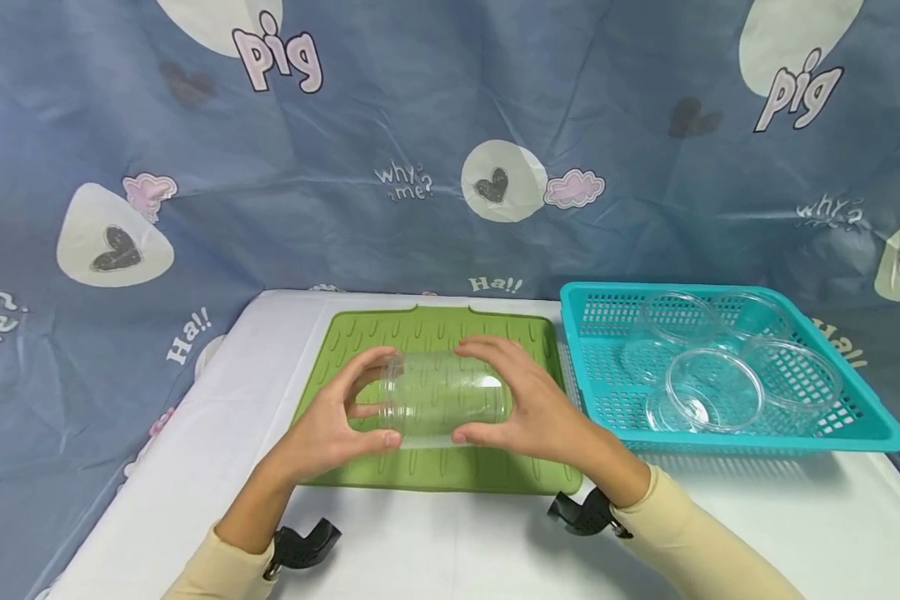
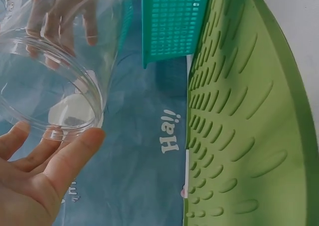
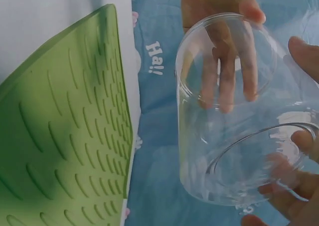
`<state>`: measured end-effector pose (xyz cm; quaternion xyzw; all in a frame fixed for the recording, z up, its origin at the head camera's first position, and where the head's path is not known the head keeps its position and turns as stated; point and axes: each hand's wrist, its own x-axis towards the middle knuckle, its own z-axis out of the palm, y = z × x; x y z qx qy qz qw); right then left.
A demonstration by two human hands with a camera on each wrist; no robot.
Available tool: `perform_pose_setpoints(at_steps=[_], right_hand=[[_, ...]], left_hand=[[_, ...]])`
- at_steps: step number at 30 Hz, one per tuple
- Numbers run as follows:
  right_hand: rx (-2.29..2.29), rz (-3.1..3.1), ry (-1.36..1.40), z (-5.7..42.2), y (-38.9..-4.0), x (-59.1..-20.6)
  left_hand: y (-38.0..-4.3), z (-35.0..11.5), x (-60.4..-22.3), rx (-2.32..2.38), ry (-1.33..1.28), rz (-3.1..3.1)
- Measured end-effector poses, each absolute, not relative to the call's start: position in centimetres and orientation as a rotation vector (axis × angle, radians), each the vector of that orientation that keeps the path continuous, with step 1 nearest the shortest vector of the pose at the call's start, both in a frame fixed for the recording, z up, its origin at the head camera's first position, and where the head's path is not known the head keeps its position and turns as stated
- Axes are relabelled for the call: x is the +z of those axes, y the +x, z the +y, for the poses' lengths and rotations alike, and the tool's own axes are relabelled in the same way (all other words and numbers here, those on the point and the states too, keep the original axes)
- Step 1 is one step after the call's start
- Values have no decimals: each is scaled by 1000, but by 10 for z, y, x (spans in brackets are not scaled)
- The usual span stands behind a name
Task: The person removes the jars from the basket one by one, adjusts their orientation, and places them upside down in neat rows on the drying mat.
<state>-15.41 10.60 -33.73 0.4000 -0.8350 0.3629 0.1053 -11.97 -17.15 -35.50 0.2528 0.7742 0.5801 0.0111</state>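
Your left hand is partly open, its thumb and fingers curved round the rimmed end of a clear container. Your right hand spans the opposite end in the same way, thumb on the near side and fingers on the far side, so 2 hands share the hold. You have the container lying on its side in the air, its long axis running left to right, over the middle of a green ridged mat and apart from it. The mat rests on a white table. Just to the right of the mat you have a turquoise basket with perforated walls, where 4 more clear containers sit close together. You wear pale sleeves and a small black device at each wrist. Behind the table hangs a blue printed cloth with "pig" and "Ha!!" lettering.
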Motion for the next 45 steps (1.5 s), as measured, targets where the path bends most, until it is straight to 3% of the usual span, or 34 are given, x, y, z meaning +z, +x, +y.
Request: perform_pose_setpoints(at_steps=[16, 45], right_hand=[[1341, -2296, 1196, 105, -152, -331], [1260, -2302, 1396, 108, -153, -304]], left_hand=[[-124, -173, -367, 2218, 912, 1822], [-128, -171, -367, 2216, 998, 1632]])
